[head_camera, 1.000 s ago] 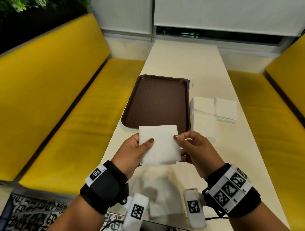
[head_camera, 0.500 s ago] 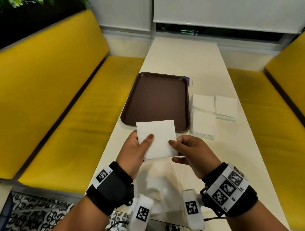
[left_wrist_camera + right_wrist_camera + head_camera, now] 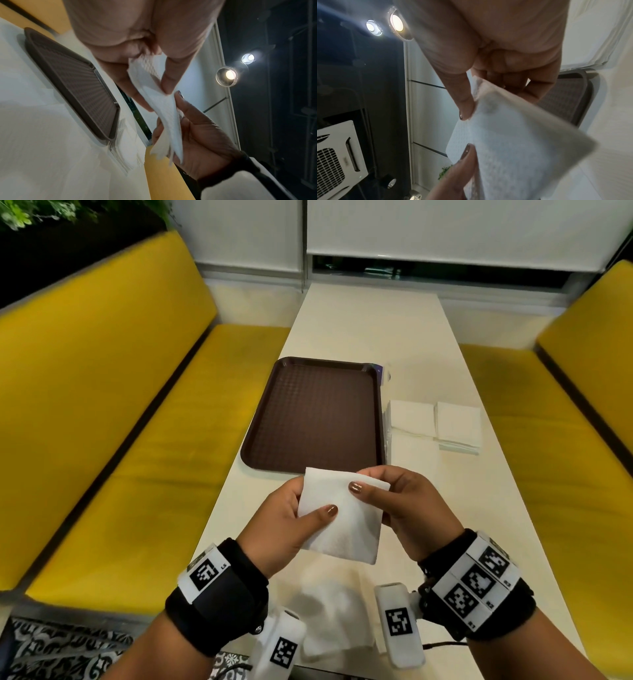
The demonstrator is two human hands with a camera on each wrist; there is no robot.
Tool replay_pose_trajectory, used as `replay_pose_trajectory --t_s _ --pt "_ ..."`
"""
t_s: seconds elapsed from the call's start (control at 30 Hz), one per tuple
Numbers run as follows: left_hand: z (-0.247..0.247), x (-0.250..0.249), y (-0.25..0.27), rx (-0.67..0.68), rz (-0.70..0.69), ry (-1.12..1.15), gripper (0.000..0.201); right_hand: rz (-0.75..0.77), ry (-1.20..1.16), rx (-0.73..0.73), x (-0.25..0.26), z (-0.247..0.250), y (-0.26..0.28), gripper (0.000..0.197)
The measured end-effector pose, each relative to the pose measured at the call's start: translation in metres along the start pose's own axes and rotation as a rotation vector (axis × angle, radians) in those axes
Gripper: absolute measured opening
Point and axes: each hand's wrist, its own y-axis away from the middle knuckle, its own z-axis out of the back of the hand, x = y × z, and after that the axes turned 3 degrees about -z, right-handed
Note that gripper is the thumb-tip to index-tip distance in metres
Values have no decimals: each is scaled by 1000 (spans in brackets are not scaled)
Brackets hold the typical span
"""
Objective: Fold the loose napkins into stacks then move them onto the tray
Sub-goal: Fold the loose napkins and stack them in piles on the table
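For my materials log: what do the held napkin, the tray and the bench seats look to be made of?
The napkin held by the left hand and right hand: thin white embossed paper, bending limply, matte. The tray: probably moulded plastic, dark brown, with a grid texture and raised rim. The bench seats: yellow padded upholstery, fabric or vinyl; I cannot tell which.

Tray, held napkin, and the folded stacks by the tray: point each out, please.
tray (image 3: 318, 412), head view, on its bare ribbed floor.
held napkin (image 3: 342, 522), head view, on its middle between the thumbs.
folded stacks (image 3: 458, 422), head view, on the right-hand stack's top sheet.
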Motion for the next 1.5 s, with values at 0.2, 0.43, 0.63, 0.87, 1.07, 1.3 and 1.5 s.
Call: replay_pose_trajectory --t_s 0.2,0.43,0.63,0.87,1.07,1.3,1.5 --pt "-15 -17 -24 -82 -80 -2 18 44 24 -20 1 18 2 18" --pt "-50 -20 -45 -9 -87 -7 15 104 76 -83 8 49 6 16" --pt "-84 -17 -59 9 -80 56 11 106 98 -78 10 80 5 19" --pt "-106 -4 -81 -17 -53 93 15 -35 -20 -144 3 132 -3 9" --pt "-135 4 -104 14 100 202 22 -66 -6 -165 2 172 -16 8" --pt "-153 12 -134 -56 155 207 24 -147 -123 -196 -8 205 -32 10" --pt "-170 20 -164 -171 168 153 14 -276 -56 -144 -22 223 -39 7"
